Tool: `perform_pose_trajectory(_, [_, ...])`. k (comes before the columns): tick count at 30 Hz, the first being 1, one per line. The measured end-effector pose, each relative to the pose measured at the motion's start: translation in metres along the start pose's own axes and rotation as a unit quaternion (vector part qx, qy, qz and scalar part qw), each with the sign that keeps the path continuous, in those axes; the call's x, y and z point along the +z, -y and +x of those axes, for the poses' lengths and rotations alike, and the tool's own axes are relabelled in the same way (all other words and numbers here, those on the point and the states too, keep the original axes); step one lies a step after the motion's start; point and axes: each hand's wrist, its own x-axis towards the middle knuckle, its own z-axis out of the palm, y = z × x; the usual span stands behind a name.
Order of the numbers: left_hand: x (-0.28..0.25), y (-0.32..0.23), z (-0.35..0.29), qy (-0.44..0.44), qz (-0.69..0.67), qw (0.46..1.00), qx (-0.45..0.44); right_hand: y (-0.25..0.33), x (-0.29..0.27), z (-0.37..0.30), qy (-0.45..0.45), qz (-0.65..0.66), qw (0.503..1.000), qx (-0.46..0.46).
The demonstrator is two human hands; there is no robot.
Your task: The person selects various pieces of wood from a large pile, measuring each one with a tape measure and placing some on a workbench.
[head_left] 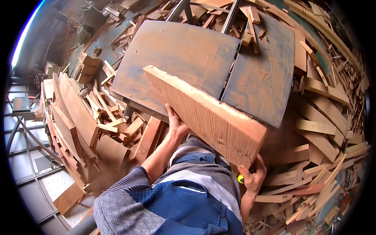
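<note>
A thick, rough-faced wooden board is tilted on its edge in front of me, slanting from upper left to lower right. My left hand presses against its near lower side, with some fingers hidden behind the wood. My right hand grips the lower right end, thumb on the near face and fingers partly hidden. Beyond and below the board lies a dusty metal machine table, split by a dark slot from a second metal plate. Whether the board touches the table, I cannot tell.
Offcuts and a thin stick lie on the far end of the right plate. Stacked planks lean at the left, with loose scrap around them. More boards pile up at the right. A small yellow object shows by my right thumb.
</note>
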Motion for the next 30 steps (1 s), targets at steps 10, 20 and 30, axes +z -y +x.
perform_pose_trajectory(10, [0.032, 0.028, -0.014, 0.262, -0.001, 0.955, -0.136, -0.048, -0.043, -0.071, -0.047, -0.061, 0.994, -0.072])
perform_pose_trajectory(20, [0.079, 0.157, -0.017, 0.516, 0.304, 0.771, -0.215, -0.092, -0.074, -0.183, -0.306, -0.044, 0.949, 0.068])
perform_pose_trajectory(30, [0.055, 0.338, -0.070, 0.523, 0.525, 0.647, -0.179, -0.143, -0.038, -0.292, -0.528, -0.027, 0.832, 0.168])
